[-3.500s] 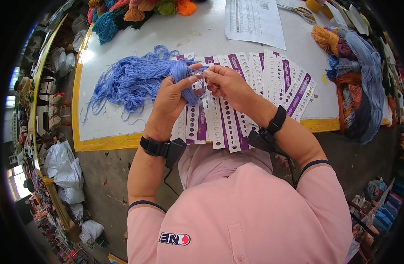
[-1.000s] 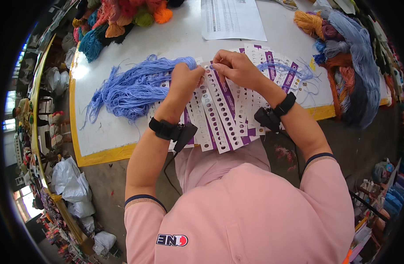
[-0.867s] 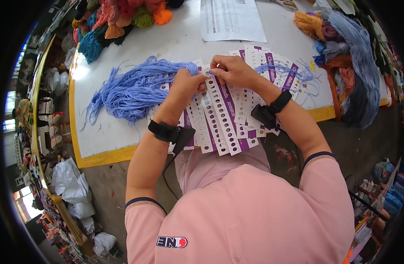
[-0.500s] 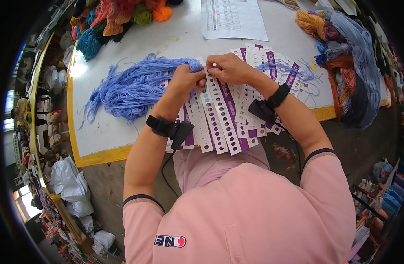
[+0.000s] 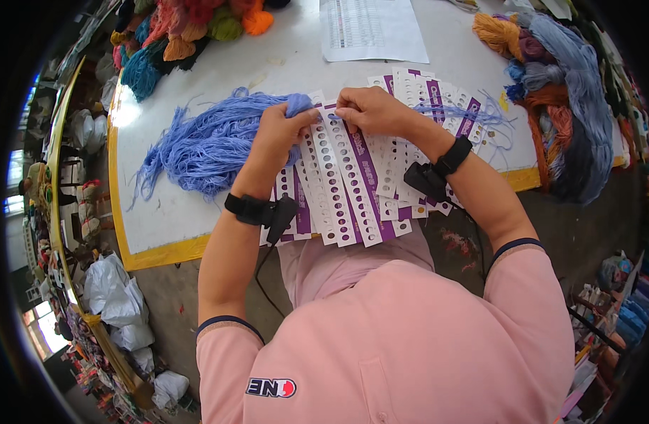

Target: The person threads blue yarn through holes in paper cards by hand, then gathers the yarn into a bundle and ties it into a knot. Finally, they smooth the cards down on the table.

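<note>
The blue yarn point(image 5: 211, 148) lies in a big loose heap on the left side of the desk point(image 5: 296, 53), right by the left hand point(image 5: 278, 131). One end is bunched up in that hand, maybe so the strands stay together. The white and purple cards point(image 5: 361, 169) are spread like a fan in front of the person, and many overlap. Laid this way, their rows of round holes seem easy to see and reach. More blue threads point(image 5: 490, 114) lie loose over the cards on the right. The paper point(image 5: 370, 32) sits farther back, perhaps to keep it out of the way.

The left hand is curled around the yarn, with its thumb pointing to the right. The right hand point(image 5: 342, 113) has its thumb and finger pressed together at the top of a card. A bit of blue shows there, but I can't tell if the tips pinch thread, card or both. The hands are close but not touching. Both elbows stick out, and the arms bend in toward the middle.
</note>
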### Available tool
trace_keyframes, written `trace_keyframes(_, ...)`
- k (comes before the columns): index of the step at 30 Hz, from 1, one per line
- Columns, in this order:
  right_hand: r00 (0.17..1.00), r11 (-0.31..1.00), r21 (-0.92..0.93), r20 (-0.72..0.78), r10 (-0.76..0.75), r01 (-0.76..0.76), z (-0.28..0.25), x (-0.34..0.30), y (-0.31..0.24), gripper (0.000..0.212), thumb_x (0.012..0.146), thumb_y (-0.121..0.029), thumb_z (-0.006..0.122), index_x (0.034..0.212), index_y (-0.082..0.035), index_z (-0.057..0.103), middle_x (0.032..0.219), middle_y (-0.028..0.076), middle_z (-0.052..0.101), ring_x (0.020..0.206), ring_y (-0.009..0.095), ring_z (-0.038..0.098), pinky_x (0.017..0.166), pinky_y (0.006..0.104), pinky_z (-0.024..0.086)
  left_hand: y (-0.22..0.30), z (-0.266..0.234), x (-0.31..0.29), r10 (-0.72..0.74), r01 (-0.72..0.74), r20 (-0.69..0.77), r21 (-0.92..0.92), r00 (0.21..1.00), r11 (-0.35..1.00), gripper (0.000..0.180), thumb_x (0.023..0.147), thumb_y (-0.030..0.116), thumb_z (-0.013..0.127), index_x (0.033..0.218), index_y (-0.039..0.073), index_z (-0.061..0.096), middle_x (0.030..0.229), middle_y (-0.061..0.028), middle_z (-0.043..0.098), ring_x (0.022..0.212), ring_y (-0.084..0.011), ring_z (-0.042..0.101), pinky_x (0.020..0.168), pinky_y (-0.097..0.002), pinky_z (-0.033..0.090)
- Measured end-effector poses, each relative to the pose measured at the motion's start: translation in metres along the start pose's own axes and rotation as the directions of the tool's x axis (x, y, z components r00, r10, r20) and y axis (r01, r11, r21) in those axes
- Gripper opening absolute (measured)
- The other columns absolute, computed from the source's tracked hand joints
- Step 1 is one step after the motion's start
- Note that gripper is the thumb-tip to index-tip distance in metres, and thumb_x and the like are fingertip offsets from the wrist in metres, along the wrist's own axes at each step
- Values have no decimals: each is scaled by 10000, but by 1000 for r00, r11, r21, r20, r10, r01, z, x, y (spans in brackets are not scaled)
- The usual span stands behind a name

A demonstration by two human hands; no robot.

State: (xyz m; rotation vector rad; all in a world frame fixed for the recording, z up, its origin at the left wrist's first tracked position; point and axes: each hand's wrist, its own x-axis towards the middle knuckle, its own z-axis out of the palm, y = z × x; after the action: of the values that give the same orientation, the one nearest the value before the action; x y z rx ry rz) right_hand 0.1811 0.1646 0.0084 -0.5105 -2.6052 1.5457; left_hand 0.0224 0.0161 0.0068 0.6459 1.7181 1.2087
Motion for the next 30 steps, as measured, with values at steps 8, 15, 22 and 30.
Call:
trace_keyframes(8, 999, 960, -275, 22, -46, 50, 3, 3, 2, 266, 858, -288, 630, 952, -42, 669, 822, 149, 680, 783, 304, 650, 709, 385, 493, 3, -16, -9, -63, 159, 190, -548, 980, 821, 193, 888, 130, 662, 933, -56, 640, 812, -57, 617, 648, -45, 486, 466, -167, 342)
trace_keyframes(15, 999, 974, -225, -17, -44, 39, 4, 4, 5, 245, 863, -270, 610, 924, -42, 677, 812, 142, 679, 766, 300, 647, 700, 382, 488, -1, -16, -7, -74, 162, 175, -569, 982, 806, 230, 902, 102, 621, 1023, -93, 621, 887, -60, 617, 647, -32, 454, 467, -153, 354)
trace_keyframes(22, 999, 972, -231, -15, -44, 40, 6, 4, 5, 250, 857, -279, 622, 928, -46, 678, 814, 144, 678, 774, 306, 647, 706, 381, 488, -1, -11, -6, -51, 111, 161, -391, 986, 914, 192, 894, 84, 607, 1030, -50, 625, 1017, -99, 655, 619, -12, 423, 469, -151, 329)
trace_keyframes(30, 991, 964, 247, 114, 72, -98, 1, 3, 8, 197, 913, -185, 574, 882, -5, 646, 733, 106, 675, 640, 186, 658, 612, 309, 500, 11, 10, -21, 65, 9, 219, -322, 974, 947, 98, 885, 128, 645, 863, 40, 608, 734, 30, 561, 577, -23, 408, 496, -151, 310)
